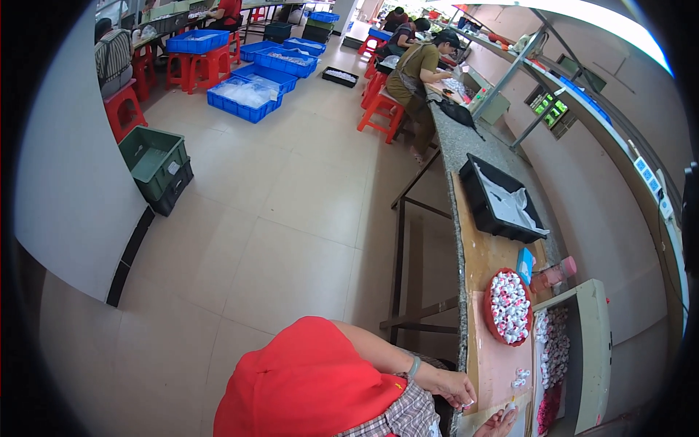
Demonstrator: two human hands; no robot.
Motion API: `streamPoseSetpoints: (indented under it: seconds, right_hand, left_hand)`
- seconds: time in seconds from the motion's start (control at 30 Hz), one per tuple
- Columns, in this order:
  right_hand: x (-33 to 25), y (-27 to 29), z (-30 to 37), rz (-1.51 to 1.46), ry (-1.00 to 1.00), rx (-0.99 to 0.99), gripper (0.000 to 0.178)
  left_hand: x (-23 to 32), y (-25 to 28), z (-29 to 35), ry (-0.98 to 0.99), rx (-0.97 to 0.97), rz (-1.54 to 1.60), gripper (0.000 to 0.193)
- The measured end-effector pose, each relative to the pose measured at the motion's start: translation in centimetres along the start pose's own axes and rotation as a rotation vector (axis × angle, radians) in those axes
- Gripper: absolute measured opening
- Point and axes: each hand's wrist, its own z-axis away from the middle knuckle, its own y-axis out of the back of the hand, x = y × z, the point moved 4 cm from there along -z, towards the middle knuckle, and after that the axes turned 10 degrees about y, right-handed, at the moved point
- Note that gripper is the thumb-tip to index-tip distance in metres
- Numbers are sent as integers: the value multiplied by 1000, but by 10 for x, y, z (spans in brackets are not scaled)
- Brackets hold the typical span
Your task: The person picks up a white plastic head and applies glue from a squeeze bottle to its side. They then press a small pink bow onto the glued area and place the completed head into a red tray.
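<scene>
My left hand [453, 388], with a pale bangle at the wrist, is at the table edge. Its fingers are pinched on a small white-and-pink piece [470, 403]. Close to it at the lower edge, my right hand [498, 423] has its fingers closed round a small whitish piece [510, 408], partly hidden by the fingers. A few small white pieces [520, 378] lie on the pale pink work sheet [502, 368] just beyond my hands. Farther along stands a red basket [488, 320] heaped with small white-and-pink pieces [510, 306].
A pale open-fronted box [598, 364] on the right holds many whitish and pink pieces. Beyond the basket are a pink-capped bottle [555, 274], a blue packet [524, 265] and a black tray [502, 226]. Co-workers sit farther along; blue crates [251, 109] and green bins [154, 164] stand on the floor.
</scene>
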Motion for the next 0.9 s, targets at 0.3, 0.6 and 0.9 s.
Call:
streamPoseSetpoints:
  seconds: [0.3, 0.6, 0.9]
  right_hand:
    - [33, 1, -24, -270, -170, -58, 28]
    - [107, 31, -99, -252, -236, 7, 20]
    - [84, 1, -84, -259, -249, 204, 28]
  left_hand:
    - [-15, 12, -8, 56, 42, 47, 24]
    - [-5, 13, -10, 15, 146, -39, 23]
    - [26, -18, 7, 15, 14, -412, 31]
